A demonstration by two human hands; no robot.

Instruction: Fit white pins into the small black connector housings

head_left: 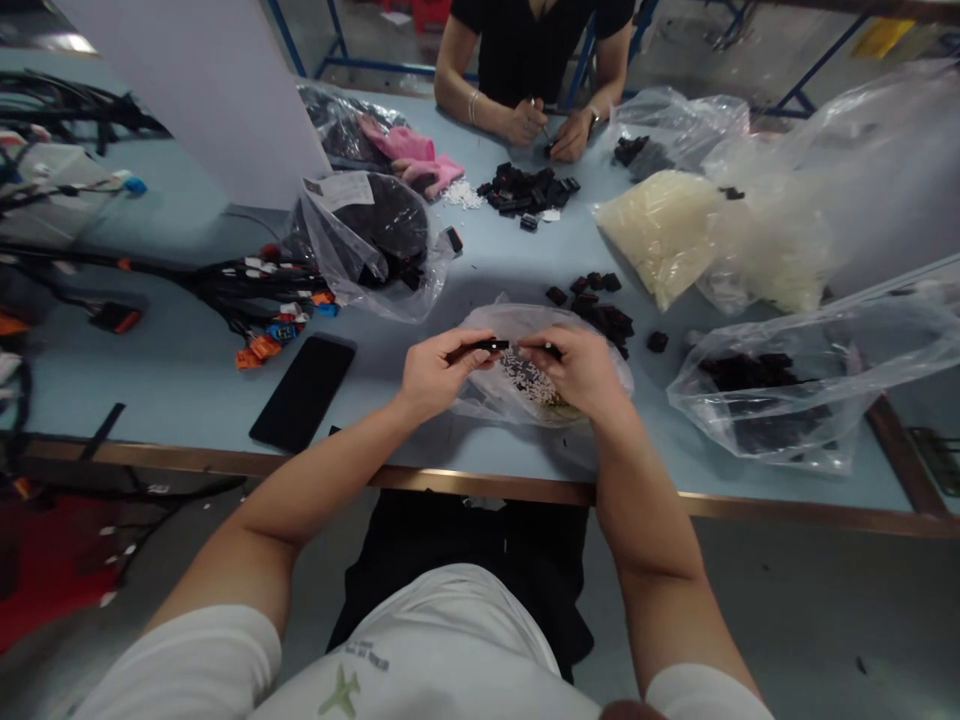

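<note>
A black smartphone (pixel 301 392) lies on the tabletop (pixel 187 385) just right of a wire harness (pixel 247 290). Both forearms angle inward over a clear plastic bag (pixel 480 400). The left hand's (pixel 439 375) fingers (pixel 465 345) pinch a small black connector (pixel 484 346); the right hand's (pixel 574 370) fingers (pixel 536 345) pinch a thin dark piece (pixel 551 350) just beside it. Loose black connectors (pixel 600 315) lie beyond.

Narrow gap between phone (pixel 302 392) and plastic bag (pixel 541 325), black connectors (pixel 604 318) ahead, second bag (pixel 757 405) blocking right
</note>
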